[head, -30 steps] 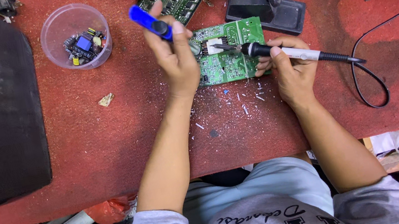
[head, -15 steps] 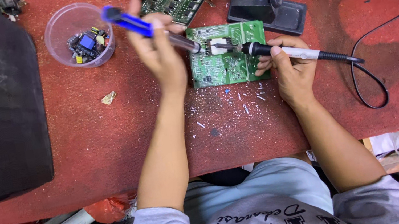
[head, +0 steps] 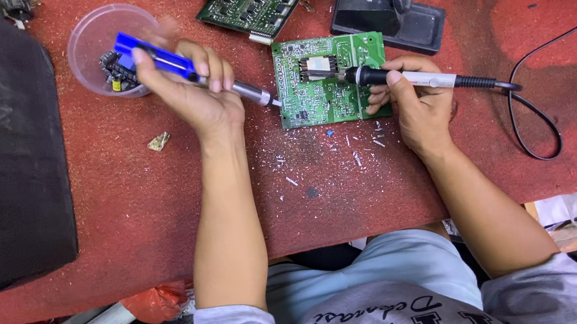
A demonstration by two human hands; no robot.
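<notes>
Head view of a red desk (head: 154,200), with the small green circuit board (head: 327,89) as landmark. The board lies flat on the desk, near its middle, with pale solder debris (head: 333,150) scattered just in front of it. The right hand (head: 412,106) rests at the board's right edge, its fingers closed around a soldering iron (head: 415,78) whose tip lies over the board's upper middle; the iron's black cable (head: 532,121) loops away to the right. The left hand (head: 195,92), to the board's left, has its fingers wrapped around a blue desoldering pump (head: 166,61), the metal nozzle pointing at the board's left edge; whether it touches cannot be told. Farther left stands a clear plastic cup (head: 88,39) holding small parts. Behind the board lie larger green circuit boards (head: 254,3) and a black iron stand (head: 385,13).
</notes>
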